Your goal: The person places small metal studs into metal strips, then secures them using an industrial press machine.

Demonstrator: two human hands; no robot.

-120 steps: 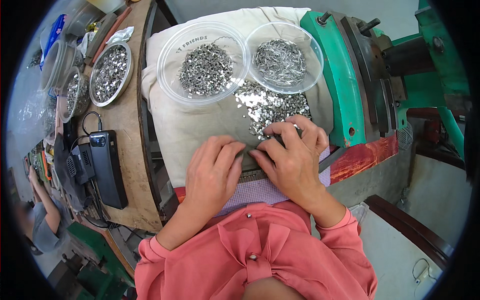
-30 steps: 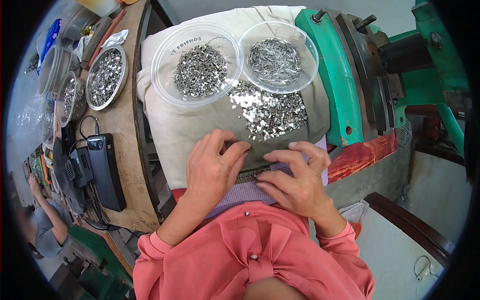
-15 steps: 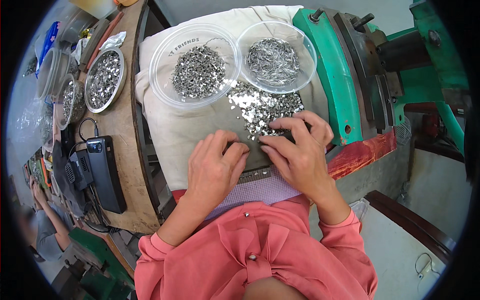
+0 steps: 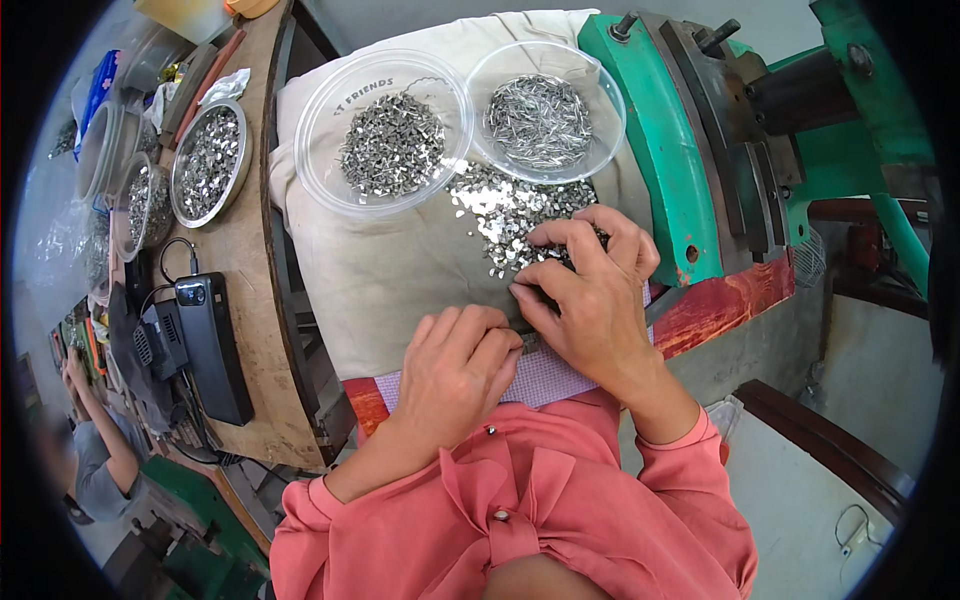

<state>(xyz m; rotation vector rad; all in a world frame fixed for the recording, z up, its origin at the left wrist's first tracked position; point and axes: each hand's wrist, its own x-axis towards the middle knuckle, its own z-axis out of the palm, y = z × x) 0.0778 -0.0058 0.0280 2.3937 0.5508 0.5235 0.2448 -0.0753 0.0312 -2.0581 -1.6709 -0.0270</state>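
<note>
Shifted slightly up-cloth since half a second ago, right hand [image 4: 590, 300] with fingers curled over loose metal bits [image 4: 500, 215] on beige cloth [image 4: 380, 280], grip contents indiscernible; left hand [image 4: 455, 375] half-closed beside it, below two clear bowls [image 4: 385, 130].

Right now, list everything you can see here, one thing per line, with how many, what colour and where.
clear plastic bowls: two, see-through, holding small metal parts, at the far end of the cloth
loose metal pieces: one pile, silver, on the cloth under the bowls
cloth: one, beige, over the work surface
machine: one, green, right of the cloth
metal dishes: at least two, silver, on the wooden bench at left
black device: one, with cables, on the bench
left hand: near edge of the cloth
right hand: fingers on the loose pieces
</note>
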